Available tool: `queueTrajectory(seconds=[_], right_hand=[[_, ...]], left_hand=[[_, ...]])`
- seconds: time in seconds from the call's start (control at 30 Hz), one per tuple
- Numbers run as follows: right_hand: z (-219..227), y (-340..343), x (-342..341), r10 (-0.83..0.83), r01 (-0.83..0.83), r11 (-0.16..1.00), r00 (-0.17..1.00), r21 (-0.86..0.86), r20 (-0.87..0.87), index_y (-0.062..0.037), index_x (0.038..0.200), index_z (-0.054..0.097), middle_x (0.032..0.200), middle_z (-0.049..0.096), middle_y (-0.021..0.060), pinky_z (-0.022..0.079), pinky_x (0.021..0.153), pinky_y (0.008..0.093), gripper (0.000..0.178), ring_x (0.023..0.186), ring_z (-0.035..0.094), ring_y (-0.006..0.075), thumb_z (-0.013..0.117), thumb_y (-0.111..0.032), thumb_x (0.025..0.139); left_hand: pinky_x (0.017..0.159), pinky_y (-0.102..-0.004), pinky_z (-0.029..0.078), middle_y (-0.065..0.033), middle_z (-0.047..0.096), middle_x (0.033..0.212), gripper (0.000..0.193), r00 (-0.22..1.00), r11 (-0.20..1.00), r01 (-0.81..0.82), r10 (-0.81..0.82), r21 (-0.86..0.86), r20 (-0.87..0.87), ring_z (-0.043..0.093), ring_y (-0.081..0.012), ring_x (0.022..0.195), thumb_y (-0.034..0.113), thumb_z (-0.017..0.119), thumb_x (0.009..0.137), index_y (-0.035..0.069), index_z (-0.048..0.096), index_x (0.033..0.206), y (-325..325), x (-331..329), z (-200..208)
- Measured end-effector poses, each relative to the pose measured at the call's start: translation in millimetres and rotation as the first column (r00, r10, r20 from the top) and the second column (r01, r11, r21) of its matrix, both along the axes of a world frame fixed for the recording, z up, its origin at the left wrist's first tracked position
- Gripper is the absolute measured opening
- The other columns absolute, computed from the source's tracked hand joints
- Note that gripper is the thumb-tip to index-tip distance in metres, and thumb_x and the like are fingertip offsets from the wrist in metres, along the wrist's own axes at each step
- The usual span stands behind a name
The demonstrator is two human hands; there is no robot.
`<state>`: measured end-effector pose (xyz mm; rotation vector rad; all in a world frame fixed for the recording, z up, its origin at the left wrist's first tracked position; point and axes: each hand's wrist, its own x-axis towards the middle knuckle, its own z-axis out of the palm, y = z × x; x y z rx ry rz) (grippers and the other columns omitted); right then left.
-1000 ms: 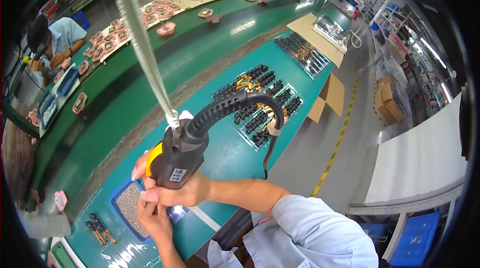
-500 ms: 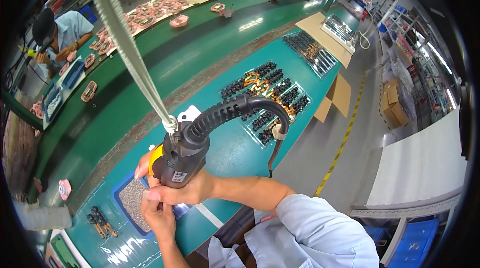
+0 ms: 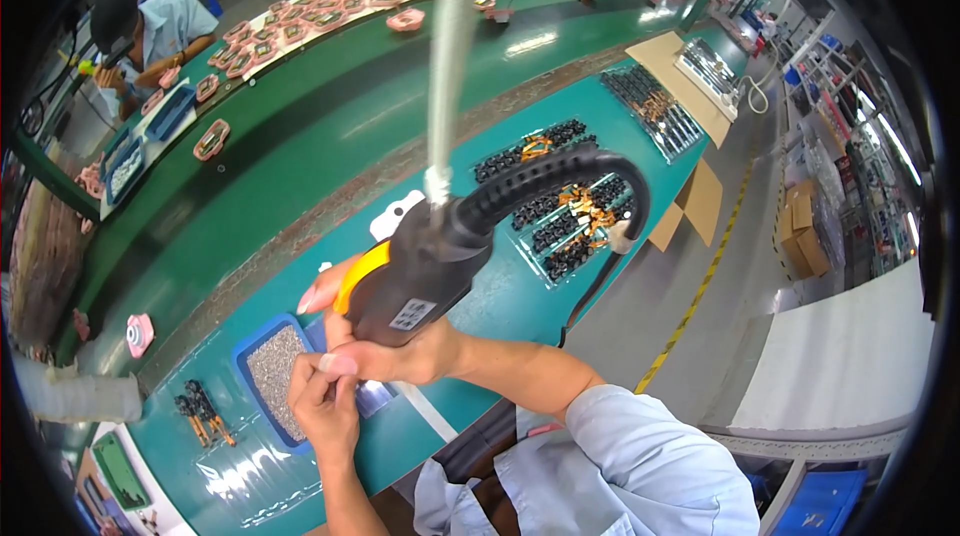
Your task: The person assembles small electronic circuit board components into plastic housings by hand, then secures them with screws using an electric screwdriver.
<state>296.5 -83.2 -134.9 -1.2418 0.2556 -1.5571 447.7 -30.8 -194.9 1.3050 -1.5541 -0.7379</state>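
Observation:
My right hand [image 3: 425, 354] is wrapped around a black electric screwdriver [image 3: 425, 281] with a yellow lever. A pale cord [image 3: 452, 66] holds the tool from above, and a thick black cable curves off its top to the right. The tool's tip is hidden behind my hands. Just below, my left hand [image 3: 322, 404] has its fingers pinched together by my right thumb; what they hold, if anything, is hidden. Left of it lies a blue tray [image 3: 247, 376] of small metal pieces, probably screws. A white plate with holes [image 3: 392, 218] is partly covered by the tool.
Clear trays of black parts with orange strips [image 3: 570, 258] lie right, others [image 3: 655, 114] farther back by cardboard. A few similar parts [image 3: 203, 414] sit at left. Beyond runs a green conveyor [image 3: 330, 126] with pink housings [image 3: 212, 140]. A co-worker [image 3: 165, 31] sits far left.
The screwdriver and my right hand have shifted right and the tool leans more. Its cord now hangs nearly straight. My left hand stays pinched, close to the right. The whole view has turned slightly.

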Motion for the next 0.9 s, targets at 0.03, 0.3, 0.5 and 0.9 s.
queueTrajectory(seconds=[0.03, 0.3, 0.5, 0.9], right_hand=[[2.1, 0.3, -1.6, 0.032, -0.032, 0.999, 0.999, 0.008, -0.01, -0.0008, 0.11, 0.052, 0.063, 0.057, 0.0011, 0.041, 0.084, 0.0279, 0.04, 0.062, 0.053, 0.0135, 0.065, 0.0, 0.072], [-0.2, -1.6, -14.6, -0.098, 0.1, 0.992, 0.995, 0.07, -0.03, -0.0036, 0.128, 0.039, 0.059, 0.047, 0.003, 0.042, 0.047, 0.029, 0.052, 0.048, 0.046, 0.0155, 0.053, -0.006, 0.078], [-4.4, -17.3, -4.4, 0.036, -0.039, 0.998, 0.997, -0.047, -0.064, -0.0074, 0.129, 0.04, 0.064, 0.046, 0.0004, 0.039, 0.048, 0.025, 0.047, 0.05, 0.041, 0.0095, 0.052, -0.011, 0.084], [-15.6, -17.9, 1.6, -0.05, 0.026, 0.995, 0.966, -0.097, -0.253, -0.0047, 0.125, 0.044, 0.063, 0.048, 0.0023, 0.038, 0.047, 0.0238, 0.048, 0.049, 0.042, 0.0102, 0.057, -0.006, 0.08]], left_hand=[[0.056, -0.0235, 0.036, -0.0043, 0.051, 0.079, 0.01, 1.0, 0.999, -0.002, 0.001, -0.039, -0.015, 0.045, -0.0145, 0.065, -0.005, 0.066, 0.069, -0.001, 0.064, 0.078, -0.3, -0.3, -0.2], [0.076, -0.0303, 0.045, -0.0071, 0.053, 0.107, 0.063, 0.984, 0.994, 0.031, -0.012, -0.105, 0.176, 0.053, -0.0223, 0.088, 0.023, 0.087, 0.05, 0.004, 0.065, 0.106, -9.4, 5.0, -3.5], [0.078, -0.0312, 0.046, -0.0046, 0.053, 0.106, 0.06, 0.949, 0.998, -0.022, 0.004, 0.055, 0.315, 0.054, -0.0228, 0.091, 0.022, 0.085, 0.053, 0.006, 0.064, 0.107, -7.3, 10.2, -8.8], [0.079, -0.0318, 0.047, -0.0045, 0.054, 0.106, 0.056, 0.942, 1.0, -0.018, 0.024, -0.021, 0.335, 0.055, -0.0237, 0.093, 0.02, 0.083, 0.056, 0.007, 0.063, 0.107, -7.8, 8.2, -10.1]])
